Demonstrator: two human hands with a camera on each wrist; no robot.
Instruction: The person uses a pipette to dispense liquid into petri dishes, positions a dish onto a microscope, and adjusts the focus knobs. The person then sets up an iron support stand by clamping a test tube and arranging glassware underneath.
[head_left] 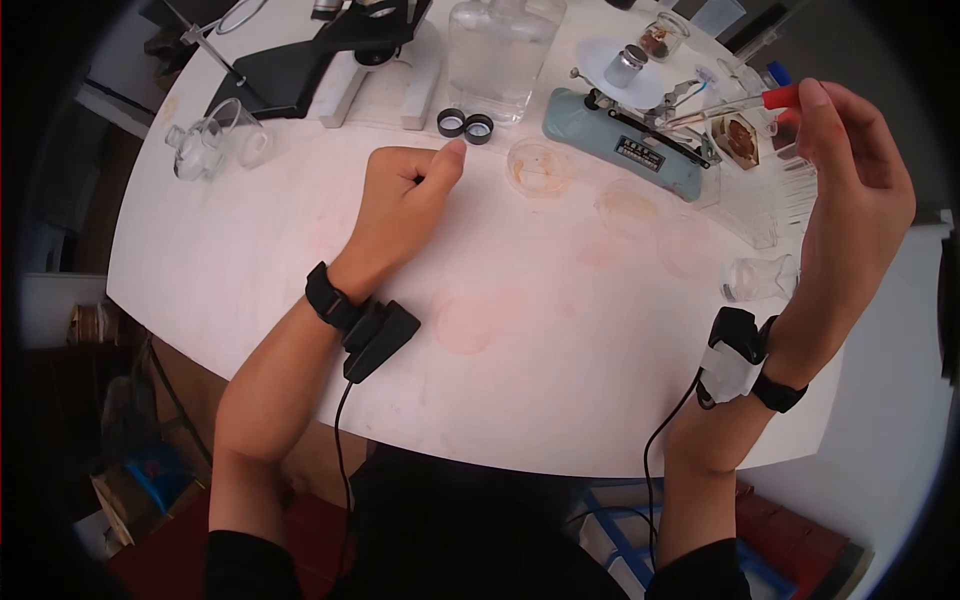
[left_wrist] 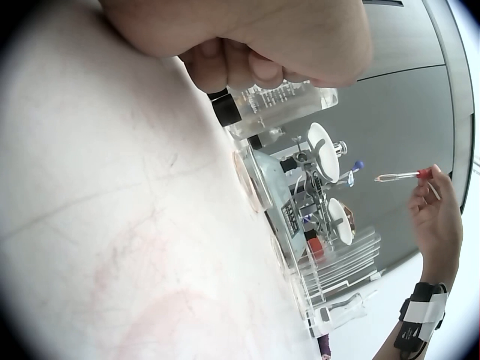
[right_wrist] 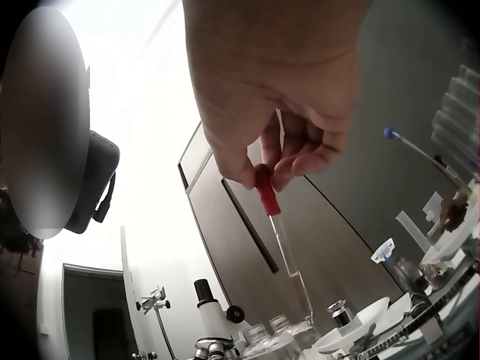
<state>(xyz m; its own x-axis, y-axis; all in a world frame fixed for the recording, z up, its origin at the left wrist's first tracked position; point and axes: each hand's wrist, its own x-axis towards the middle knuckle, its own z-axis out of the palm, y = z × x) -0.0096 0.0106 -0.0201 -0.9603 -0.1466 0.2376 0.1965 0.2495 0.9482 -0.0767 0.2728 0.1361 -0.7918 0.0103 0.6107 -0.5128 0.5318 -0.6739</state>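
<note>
My right hand (head_left: 858, 180) is raised over the table's right side, thumb and fingers pinching the red rubber bulb (right_wrist: 265, 192) of a glass dropper (head_left: 735, 106). In the head view the dropper's tube points left and overlaps the teal balance (head_left: 580, 125); the left wrist view shows it held in the air, nearly level. A metal weight (head_left: 627, 66) stands on the balance's white pan. My left hand (head_left: 405, 205) rests on the tabletop with curled fingers, holding nothing. Just beyond its thumb lie two black caps (head_left: 465, 126), and a petri dish (head_left: 538, 168) sits to their right.
A large clear bottle (head_left: 500, 65) and a microscope (head_left: 385, 70) stand at the back. Small glassware (head_left: 198, 150) is at the left. Below my right hand are a clear rack (head_left: 745, 215) and a glass flask (head_left: 752, 280). Cables hang from both wrist cameras.
</note>
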